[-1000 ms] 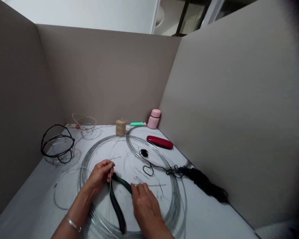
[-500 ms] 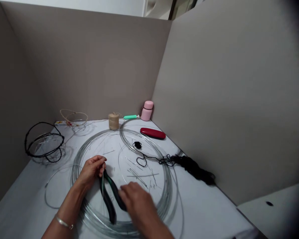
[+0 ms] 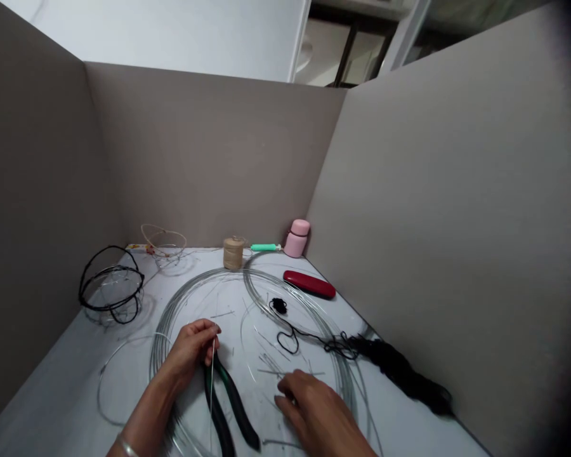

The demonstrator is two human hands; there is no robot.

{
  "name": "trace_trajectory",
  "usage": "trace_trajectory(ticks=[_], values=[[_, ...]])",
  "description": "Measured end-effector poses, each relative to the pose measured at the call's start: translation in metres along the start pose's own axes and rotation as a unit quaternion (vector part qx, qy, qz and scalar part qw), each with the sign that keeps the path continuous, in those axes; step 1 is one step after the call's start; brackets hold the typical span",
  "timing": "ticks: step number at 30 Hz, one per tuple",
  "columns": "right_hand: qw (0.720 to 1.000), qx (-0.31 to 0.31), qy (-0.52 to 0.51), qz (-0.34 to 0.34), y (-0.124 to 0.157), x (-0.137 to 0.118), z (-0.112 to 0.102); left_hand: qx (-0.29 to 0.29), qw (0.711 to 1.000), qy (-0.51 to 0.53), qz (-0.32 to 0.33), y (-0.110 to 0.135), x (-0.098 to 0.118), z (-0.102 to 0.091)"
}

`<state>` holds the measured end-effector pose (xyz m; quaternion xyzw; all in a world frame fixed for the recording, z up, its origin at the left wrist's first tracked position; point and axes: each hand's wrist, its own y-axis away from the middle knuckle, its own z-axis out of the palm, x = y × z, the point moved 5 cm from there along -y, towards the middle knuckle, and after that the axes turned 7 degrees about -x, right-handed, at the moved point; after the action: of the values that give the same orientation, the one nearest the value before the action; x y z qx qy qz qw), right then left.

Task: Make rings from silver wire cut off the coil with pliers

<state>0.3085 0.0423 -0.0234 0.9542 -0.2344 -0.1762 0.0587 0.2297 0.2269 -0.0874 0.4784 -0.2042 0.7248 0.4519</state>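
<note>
My left hand [image 3: 193, 350] pinches a thin straight wire [image 3: 212, 393], which runs down past its fingertips toward me. Just below it lie pliers with black and green handles [image 3: 235, 400], their handles spread; the head is hidden behind my fingers. My right hand [image 3: 316, 406] hovers low over the table with thumb and fingers apart, near short cut wire pieces [image 3: 271, 363]. Another wire piece [image 3: 278, 442] lies beside its thumb. A big coil of silvery wire [image 3: 171, 311] surrounds both hands on the white table.
A black wire frame [image 3: 110, 309] stands at the left, a pale hoop [image 3: 164, 235] behind it. At the back are a twine spool [image 3: 233, 254], a green-handled tool [image 3: 263, 247] and a pink flask [image 3: 297, 238]. A red case [image 3: 309, 284] and black yarn [image 3: 404, 374] lie along the right partition.
My right hand has left the pliers' handles and moved right, its fingers now apart. My left hand keeps its pinch on the wire. The view has tilted upward.
</note>
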Motion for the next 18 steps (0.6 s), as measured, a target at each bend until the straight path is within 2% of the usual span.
trace_trajectory(ticks=[3,7,11,14,16,18], values=[[0.991,-0.033,0.125,0.028,-0.026,0.004,0.021,0.001,1.0,0.005,0.005,0.0,0.001,0.0],[0.981,-0.059,0.185,0.008,-0.04,-0.001,0.045,-0.002,1.0,-0.001,0.004,-0.001,0.0,0.0],[0.98,-0.035,0.195,-0.004,-0.046,0.001,0.046,-0.008,1.0,-0.01,0.007,-0.002,0.0,0.001],[0.992,0.035,0.117,-0.041,-0.048,0.0,0.037,-0.005,1.0,-0.005,0.01,-0.002,0.001,0.002],[0.992,0.067,-0.016,-0.106,-0.047,-0.005,0.034,-0.005,1.0,0.006,0.014,-0.002,0.004,0.003],[0.971,0.07,-0.177,-0.148,-0.046,-0.009,0.037,-0.007,0.999,0.016,0.027,-0.002,0.008,0.005]])
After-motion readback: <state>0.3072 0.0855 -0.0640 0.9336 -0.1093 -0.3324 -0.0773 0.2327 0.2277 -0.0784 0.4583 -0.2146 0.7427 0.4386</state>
